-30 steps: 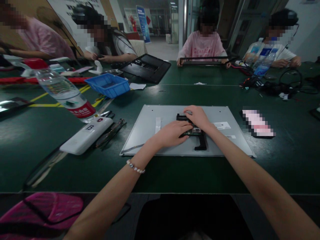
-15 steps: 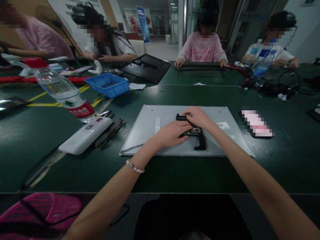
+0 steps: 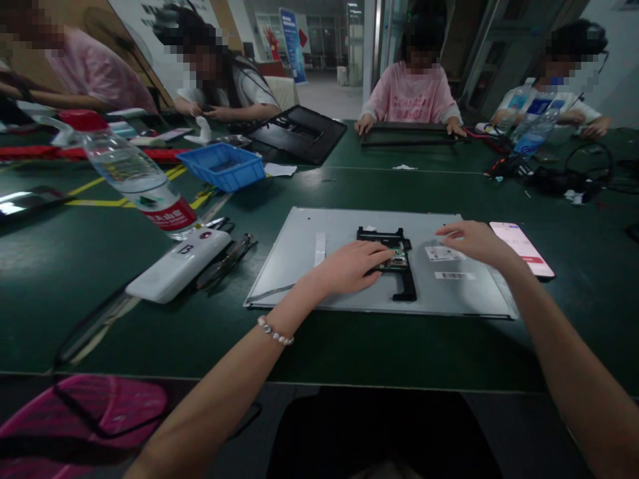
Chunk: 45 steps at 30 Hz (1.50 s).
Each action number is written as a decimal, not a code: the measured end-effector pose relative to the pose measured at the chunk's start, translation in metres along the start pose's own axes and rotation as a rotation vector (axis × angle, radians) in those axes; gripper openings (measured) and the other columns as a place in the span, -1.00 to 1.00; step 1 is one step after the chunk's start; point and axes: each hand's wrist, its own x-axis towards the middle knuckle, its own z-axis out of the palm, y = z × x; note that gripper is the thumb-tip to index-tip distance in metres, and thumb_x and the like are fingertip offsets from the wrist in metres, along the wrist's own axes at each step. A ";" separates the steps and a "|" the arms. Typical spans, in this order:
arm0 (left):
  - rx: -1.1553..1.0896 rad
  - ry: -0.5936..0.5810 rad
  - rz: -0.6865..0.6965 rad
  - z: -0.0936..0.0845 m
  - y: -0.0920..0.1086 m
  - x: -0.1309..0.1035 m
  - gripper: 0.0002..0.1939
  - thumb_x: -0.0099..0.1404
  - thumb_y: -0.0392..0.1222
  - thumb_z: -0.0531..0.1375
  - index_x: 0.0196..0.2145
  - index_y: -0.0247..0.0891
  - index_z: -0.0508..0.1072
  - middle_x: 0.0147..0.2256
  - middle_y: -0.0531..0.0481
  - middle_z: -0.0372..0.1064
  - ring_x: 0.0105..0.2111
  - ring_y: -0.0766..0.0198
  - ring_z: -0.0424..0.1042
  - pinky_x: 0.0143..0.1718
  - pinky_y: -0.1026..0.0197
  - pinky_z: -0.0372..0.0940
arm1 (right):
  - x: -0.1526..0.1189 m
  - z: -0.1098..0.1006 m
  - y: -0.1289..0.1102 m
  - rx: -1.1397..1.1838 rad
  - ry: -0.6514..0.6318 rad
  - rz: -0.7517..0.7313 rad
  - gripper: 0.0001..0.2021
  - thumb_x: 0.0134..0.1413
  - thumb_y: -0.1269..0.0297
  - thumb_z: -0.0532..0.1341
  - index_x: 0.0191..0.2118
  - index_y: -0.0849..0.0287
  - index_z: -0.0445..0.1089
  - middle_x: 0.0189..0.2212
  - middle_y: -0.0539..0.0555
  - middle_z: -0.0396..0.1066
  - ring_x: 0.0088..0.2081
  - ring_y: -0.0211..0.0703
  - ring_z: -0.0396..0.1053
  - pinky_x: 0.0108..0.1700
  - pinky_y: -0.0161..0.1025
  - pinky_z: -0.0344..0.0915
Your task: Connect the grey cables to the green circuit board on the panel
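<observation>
A flat silver-grey panel (image 3: 472, 296) lies on the green table in front of me. On its middle sits a black plastic bracket (image 3: 408, 285) around a small green circuit board (image 3: 398, 258). My left hand (image 3: 349, 266) rests flat across the bracket and board, fingers stretched out, covering their left part. Over the panel's right side hovers my right hand (image 3: 476, 241), empty, its fingers slightly bent and apart. Beneath it are a white label (image 3: 444, 254) and a barcode strip (image 3: 454, 275). A thin cable (image 3: 272, 293) runs along the panel's lower left.
Right of the panel lies a lit phone (image 3: 529, 249). To the left are a white power bank (image 3: 180, 266), glasses (image 3: 227, 263), a water bottle (image 3: 142, 179) and a blue bin (image 3: 222, 166). Across the table several people work, near a black frame (image 3: 299, 133).
My right hand has left the bracket and moved right over the labels. My left hand stays on the board. The whole view has shifted slightly.
</observation>
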 end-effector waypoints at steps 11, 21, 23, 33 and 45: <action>0.002 -0.006 0.006 0.002 -0.002 0.000 -0.57 0.34 -0.23 0.03 0.16 -0.26 0.22 0.12 -0.14 0.22 0.08 0.14 0.24 0.10 0.08 0.13 | -0.008 0.005 -0.004 0.023 -0.082 0.032 -0.82 -0.05 0.37 0.23 -0.27 0.11 0.52 -0.33 0.15 0.51 -0.33 -0.08 0.45 -0.23 -0.10 0.35; 0.009 -0.023 -0.015 0.001 0.001 0.001 -0.55 0.34 -0.24 0.00 0.18 -0.23 0.19 0.15 -0.14 0.18 0.09 0.13 0.23 0.11 0.05 0.11 | -0.012 0.013 -0.039 0.602 -0.355 0.073 -0.78 -0.08 0.22 0.28 -0.26 0.15 0.48 -0.34 0.09 0.49 -0.36 -0.19 0.41 -0.42 -0.28 0.30; 0.011 -0.021 -0.010 0.001 0.001 0.001 -0.55 0.34 -0.24 0.01 0.18 -0.23 0.19 0.15 -0.14 0.18 0.10 0.12 0.22 0.12 0.05 0.11 | -0.011 0.020 -0.044 0.604 -0.328 0.087 -0.81 -0.10 0.25 0.29 -0.29 0.16 0.47 -0.38 0.08 0.49 -0.38 -0.21 0.40 -0.43 -0.30 0.29; 0.010 -0.017 0.002 0.003 -0.001 0.002 -0.57 0.35 -0.25 0.00 0.17 -0.26 0.21 0.14 -0.16 0.20 0.09 0.12 0.23 0.12 0.05 0.11 | -0.011 0.033 -0.048 0.277 -0.145 -0.055 -0.88 -0.10 0.23 0.28 -0.41 0.15 0.46 -0.38 0.06 0.47 -0.46 -0.22 0.36 -0.36 -0.22 0.27; 0.003 0.002 0.004 0.000 -0.002 0.001 -0.53 0.37 -0.10 0.04 0.19 -0.23 0.17 0.14 -0.15 0.20 0.10 0.10 0.23 0.12 0.05 0.11 | -0.012 0.023 -0.050 0.307 -0.028 -0.137 -0.85 -0.02 0.24 0.21 -0.33 0.16 0.47 -0.30 0.08 0.45 -0.41 -0.22 0.35 -0.31 -0.22 0.27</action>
